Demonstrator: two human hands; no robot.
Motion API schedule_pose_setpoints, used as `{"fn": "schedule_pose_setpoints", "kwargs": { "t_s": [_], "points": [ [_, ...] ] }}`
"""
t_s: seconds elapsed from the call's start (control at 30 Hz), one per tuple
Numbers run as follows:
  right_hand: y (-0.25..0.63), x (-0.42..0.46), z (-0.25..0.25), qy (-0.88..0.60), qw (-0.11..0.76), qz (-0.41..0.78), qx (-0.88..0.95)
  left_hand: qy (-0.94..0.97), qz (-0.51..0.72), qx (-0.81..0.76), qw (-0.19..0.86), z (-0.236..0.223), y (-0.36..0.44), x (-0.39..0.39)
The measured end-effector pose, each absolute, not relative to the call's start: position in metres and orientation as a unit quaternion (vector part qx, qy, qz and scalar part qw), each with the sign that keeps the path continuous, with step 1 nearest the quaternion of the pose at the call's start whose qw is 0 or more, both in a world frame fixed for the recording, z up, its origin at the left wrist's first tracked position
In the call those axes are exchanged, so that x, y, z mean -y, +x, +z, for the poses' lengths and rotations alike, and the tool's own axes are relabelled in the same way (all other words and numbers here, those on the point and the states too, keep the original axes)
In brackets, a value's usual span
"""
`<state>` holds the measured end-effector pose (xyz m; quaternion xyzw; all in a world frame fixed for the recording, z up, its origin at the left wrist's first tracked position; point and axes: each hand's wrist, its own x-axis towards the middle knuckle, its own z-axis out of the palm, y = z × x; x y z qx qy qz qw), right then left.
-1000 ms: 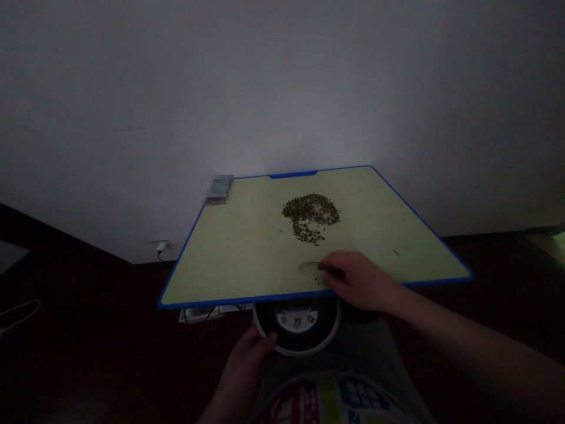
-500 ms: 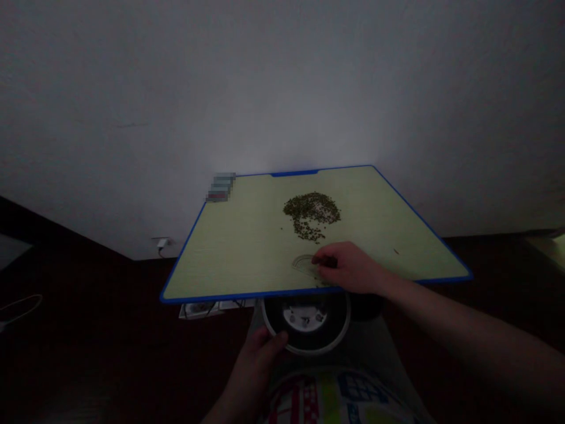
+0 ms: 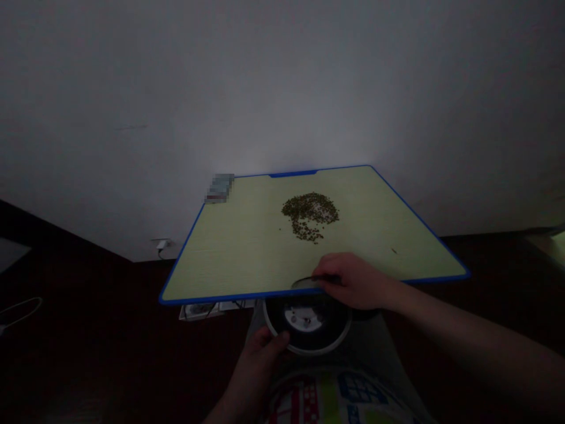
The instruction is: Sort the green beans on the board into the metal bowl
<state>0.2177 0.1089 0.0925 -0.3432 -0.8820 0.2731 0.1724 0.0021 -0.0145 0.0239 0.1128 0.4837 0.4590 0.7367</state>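
Observation:
My right hand [image 3: 351, 280] is closed at the near edge of the folding table [image 3: 238, 253]. Its fingers pinch a thin, clear protractor [image 3: 304, 281], whose curved rim shows left of the fingertips; the rest is hidden by the hand. Below that edge, my left hand [image 3: 262, 350] grips the left rim of a round metal bowl [image 3: 315, 352], thumb on top. A few small dark bits lie on the bowl's bright bottom. Further back on the tabletop spreads a loose pile of small brownish-green beans or seeds [image 3: 309, 209], apart from both hands.
A small dark sliver [image 3: 394, 251] lies on the table's right side, and a pixelated patch covers its far left corner. The table's far edge is against a wall [image 3: 282, 82]. A plugged-in charger [image 3: 163, 243] and a power strip [image 3: 198, 310] are at the left.
My right hand has drawn the protractor towards me to the table's near edge, and it now appears more edge-on. The bits at that edge no longer show. My left hand still holds the bowl.

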Motion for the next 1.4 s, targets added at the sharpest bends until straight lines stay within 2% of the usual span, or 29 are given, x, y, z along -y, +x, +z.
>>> {"fn": "schedule_pose_setpoints", "kwargs": {
  "t_s": [0.27,0.43,0.53,0.67,0.73,1.0,1.4],
  "points": [
    [0.222,-0.097,0.083,-0.255,0.172,0.223,0.925,0.115,0.456,-0.489,0.735,0.024,0.002,0.015],
    [0.223,-0.094,0.085,-0.223,0.170,0.254,0.926,0.124,0.460,-0.487,0.732,0.024,0.003,0.015],
    [0.222,-0.101,0.095,-0.267,0.183,0.261,0.909,0.120,0.454,-0.496,0.730,0.025,0.002,0.015],
    [0.215,-0.121,0.099,-0.415,0.238,0.196,0.856,0.115,0.453,-0.514,0.719,0.029,-0.001,0.014],
    [0.208,-0.132,0.096,-0.455,0.229,0.178,0.842,0.113,0.453,-0.516,0.718,0.030,-0.004,0.014],
    [0.179,-0.176,0.086,-0.500,0.186,0.097,0.840,0.119,0.473,-0.498,0.717,0.023,-0.020,0.014],
    [0.156,-0.195,0.094,-0.472,0.148,0.103,0.863,0.115,0.488,-0.523,0.689,0.019,-0.032,0.013]
  ]
}}
